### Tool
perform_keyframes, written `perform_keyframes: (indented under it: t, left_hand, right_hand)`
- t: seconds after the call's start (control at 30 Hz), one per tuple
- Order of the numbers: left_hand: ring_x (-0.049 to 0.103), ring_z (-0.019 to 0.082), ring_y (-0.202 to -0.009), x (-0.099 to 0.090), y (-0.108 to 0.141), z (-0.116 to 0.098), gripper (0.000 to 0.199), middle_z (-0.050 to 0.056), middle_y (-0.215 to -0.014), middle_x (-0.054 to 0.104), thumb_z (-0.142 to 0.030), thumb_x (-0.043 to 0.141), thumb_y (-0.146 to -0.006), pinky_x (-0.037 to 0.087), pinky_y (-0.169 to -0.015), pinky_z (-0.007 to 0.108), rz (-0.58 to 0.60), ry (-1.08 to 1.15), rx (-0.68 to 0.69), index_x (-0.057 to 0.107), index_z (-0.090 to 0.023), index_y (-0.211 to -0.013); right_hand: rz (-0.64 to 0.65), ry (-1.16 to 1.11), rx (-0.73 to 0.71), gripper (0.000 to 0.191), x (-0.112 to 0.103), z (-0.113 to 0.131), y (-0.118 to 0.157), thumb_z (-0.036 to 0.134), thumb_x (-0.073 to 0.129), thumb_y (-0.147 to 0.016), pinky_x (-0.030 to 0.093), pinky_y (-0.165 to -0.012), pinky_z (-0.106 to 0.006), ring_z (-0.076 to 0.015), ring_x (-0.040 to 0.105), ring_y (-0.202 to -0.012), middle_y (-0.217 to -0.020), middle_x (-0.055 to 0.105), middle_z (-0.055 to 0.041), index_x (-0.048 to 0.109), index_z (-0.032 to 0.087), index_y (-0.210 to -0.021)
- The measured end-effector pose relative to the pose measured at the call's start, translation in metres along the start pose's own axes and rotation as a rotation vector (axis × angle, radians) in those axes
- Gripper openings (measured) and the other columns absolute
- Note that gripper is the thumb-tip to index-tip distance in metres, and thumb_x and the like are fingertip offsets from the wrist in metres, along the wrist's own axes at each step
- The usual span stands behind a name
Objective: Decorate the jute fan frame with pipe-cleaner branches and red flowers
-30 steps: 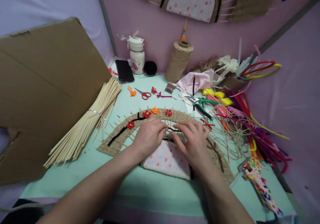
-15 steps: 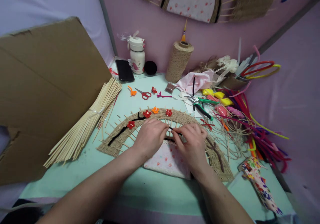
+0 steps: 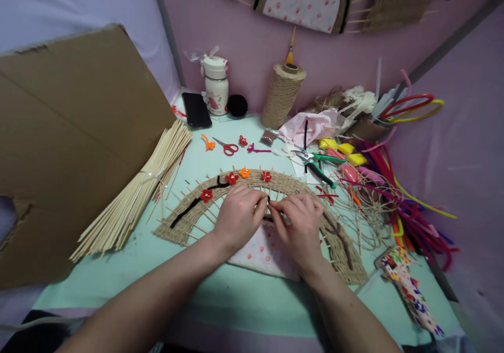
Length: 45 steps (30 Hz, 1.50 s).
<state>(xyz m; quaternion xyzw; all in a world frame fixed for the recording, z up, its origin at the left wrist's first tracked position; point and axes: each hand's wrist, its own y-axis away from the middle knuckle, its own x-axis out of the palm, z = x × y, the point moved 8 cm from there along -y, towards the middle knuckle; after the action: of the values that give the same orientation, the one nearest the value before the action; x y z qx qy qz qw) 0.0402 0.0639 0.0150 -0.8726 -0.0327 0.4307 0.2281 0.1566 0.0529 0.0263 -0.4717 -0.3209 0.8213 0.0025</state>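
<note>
Between the fingertips of both hands is a short piece of black pipe cleaner [image 3: 269, 199]. My left hand [image 3: 241, 214] pinches it from the left, and my right hand [image 3: 298, 219] pinches it from the right. Under them lies a woven twine fan [image 3: 179, 219] on thin sticks, its white spotted centre [image 3: 255, 250] partly covered by my right hand. Along the arch sit red flowers [image 3: 206, 195], an orange flower [image 3: 244, 173] and a black pipe-cleaner branch [image 3: 185, 213]. A brown branch [image 3: 345, 245] runs down the right side.
Red scissors [image 3: 229, 147] and loose pipe-cleaner flowers [image 3: 243, 141] lie beyond the fan. Green-handled pliers [image 3: 323, 169] and tangled pipe cleaners [image 3: 417, 216] are at right. A stick bundle [image 3: 129, 195] leans by cardboard [image 3: 86, 132] at left. A twine spool [image 3: 281, 95] and bottle [image 3: 216, 87] stand behind.
The black piece between my fingertips has gone from lying slantwise to a small upright bend. Both hands stay in nearly the same place over the fan.
</note>
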Motion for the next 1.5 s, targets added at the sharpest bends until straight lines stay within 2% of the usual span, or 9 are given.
perform_keyframes:
  t: [0.2,0.4,0.6,1.03,1.33,1.43,1.5]
  left_hand:
    - [0.065,0.019,-0.083,-0.005,-0.002,0.007,0.016,0.005,-0.083,0.073,-0.02,0.054,-0.091,0.048,-0.081,0.032,-0.046,0.101,-0.036,0.07,-0.017,-0.088]
    - [0.067,0.018,-0.084,-0.006,-0.001,0.01,0.014,0.004,-0.086,0.074,-0.018,0.057,-0.09,0.049,-0.082,0.032,-0.048,0.15,-0.067,0.07,-0.017,-0.089]
    - [0.066,0.019,-0.083,-0.004,0.0,0.009,0.013,0.004,-0.084,0.074,-0.018,0.057,-0.089,0.049,-0.079,0.032,-0.048,0.152,-0.047,0.07,-0.018,-0.088]
    - [0.066,0.018,-0.08,-0.001,-0.002,0.016,0.015,0.003,-0.082,0.074,-0.018,0.056,-0.089,0.047,-0.076,0.031,0.013,0.184,-0.141,0.071,-0.017,-0.084]
    - [0.065,0.018,-0.078,0.004,-0.001,0.01,0.015,0.002,-0.081,0.074,-0.016,0.057,-0.087,0.047,-0.074,0.03,0.069,0.203,-0.121,0.071,-0.019,-0.083]
    - [0.066,0.018,-0.08,0.005,-0.001,0.009,0.015,0.002,-0.082,0.074,-0.017,0.057,-0.087,0.048,-0.075,0.03,0.075,0.219,-0.125,0.072,-0.019,-0.084]
    - [0.067,0.018,-0.081,0.004,-0.001,0.012,0.015,0.003,-0.083,0.075,-0.017,0.057,-0.087,0.048,-0.076,0.03,0.052,0.205,-0.137,0.072,-0.019,-0.084]
  right_hand:
    - [-0.066,-0.07,0.05,0.016,-0.01,-0.011,0.001,0.031,0.058,-0.094,0.031,-0.081,-0.037,-0.0202,0.057,-0.087,-0.086,0.072,-0.0027,0.071,0.024,-0.09]
    - [0.053,-0.203,0.045,0.018,-0.002,-0.015,0.0,0.024,0.054,-0.095,0.034,-0.078,-0.035,-0.0197,0.053,-0.086,-0.086,0.068,-0.0026,0.071,0.025,-0.097]
    - [0.076,-0.241,0.061,0.012,0.003,-0.022,-0.001,0.02,0.056,-0.093,0.034,-0.079,-0.035,-0.0201,0.051,-0.088,-0.087,0.065,-0.002,0.067,0.023,-0.091]
    - [0.12,-0.309,0.058,0.009,0.004,-0.028,-0.006,0.021,0.058,-0.092,0.035,-0.081,-0.036,-0.0203,0.052,-0.09,-0.086,0.063,-0.0018,0.064,0.022,-0.086]
    - [0.25,-0.366,-0.024,0.011,0.011,-0.026,-0.007,0.019,0.052,-0.094,0.034,-0.082,-0.036,-0.0204,0.049,-0.092,-0.089,0.062,-0.0022,0.06,0.023,-0.086]
    - [0.302,-0.459,0.006,0.012,0.013,-0.029,-0.008,0.022,0.051,-0.095,0.038,-0.083,-0.036,-0.0202,0.051,-0.092,-0.089,0.061,-0.0025,0.058,0.023,-0.085]
    - [0.256,-0.469,0.054,0.01,0.012,-0.035,-0.009,0.023,0.051,-0.094,0.041,-0.086,-0.037,-0.0209,0.053,-0.096,-0.093,0.062,-0.0035,0.06,0.023,-0.088]
